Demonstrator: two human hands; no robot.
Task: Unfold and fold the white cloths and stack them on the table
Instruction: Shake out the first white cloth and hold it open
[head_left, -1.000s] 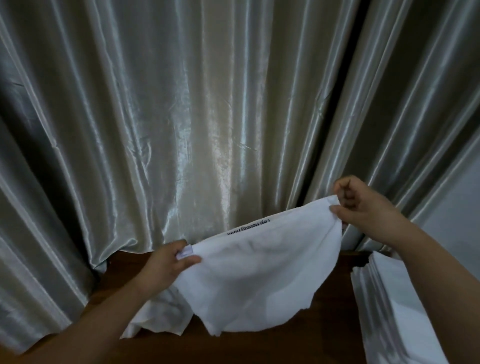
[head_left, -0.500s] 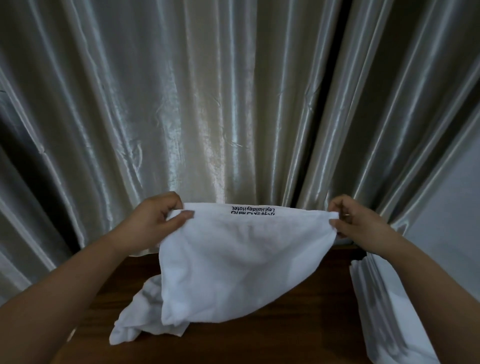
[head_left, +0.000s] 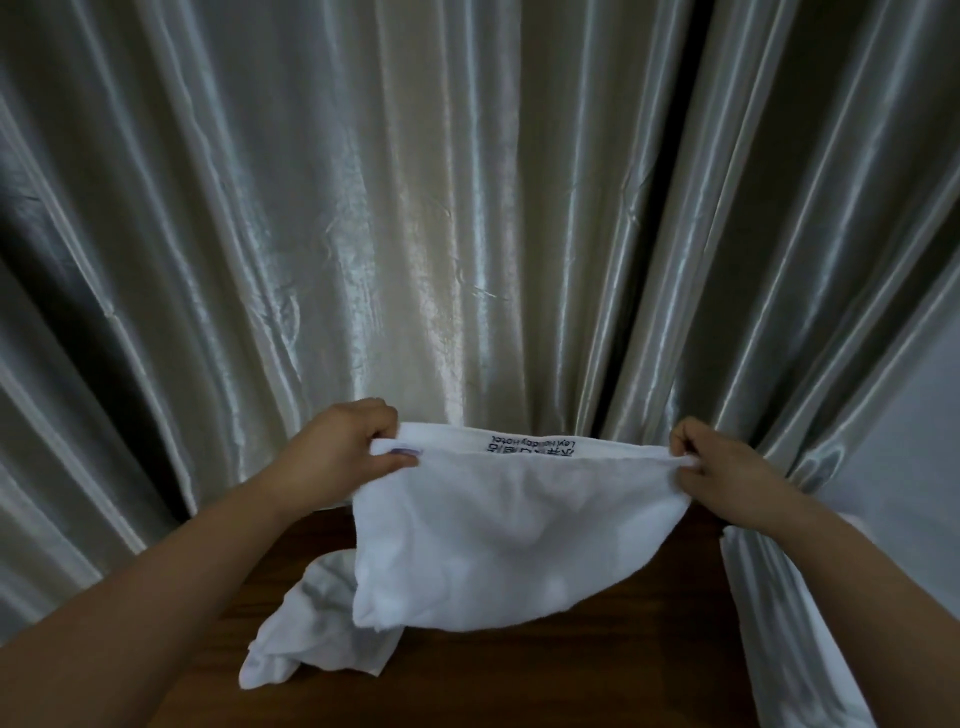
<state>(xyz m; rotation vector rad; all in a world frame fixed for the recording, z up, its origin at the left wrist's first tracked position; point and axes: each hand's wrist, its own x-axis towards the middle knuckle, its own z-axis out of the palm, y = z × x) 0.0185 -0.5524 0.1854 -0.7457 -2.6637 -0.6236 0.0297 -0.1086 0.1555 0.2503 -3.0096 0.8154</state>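
A white cloth (head_left: 498, 540) with dark printed lettering along its top edge hangs in the air above the dark wooden table (head_left: 613, 670). My left hand (head_left: 343, 452) pinches its upper left corner. My right hand (head_left: 722, 473) pinches the upper right corner. The top edge is stretched nearly level between them, and the cloth droops below. A crumpled white cloth (head_left: 317, 629) lies on the table under the held one, partly hidden by it. A stack of folded white cloths (head_left: 779, 623) sits at the table's right edge.
A shiny grey-beige curtain (head_left: 415, 234) hangs in folds right behind the table and fills most of the view. A pale wall (head_left: 914, 436) shows at the far right.
My left hand rose from table height until it was level with my right hand. The cloth's top edge went from slanted to nearly horizontal and taut.
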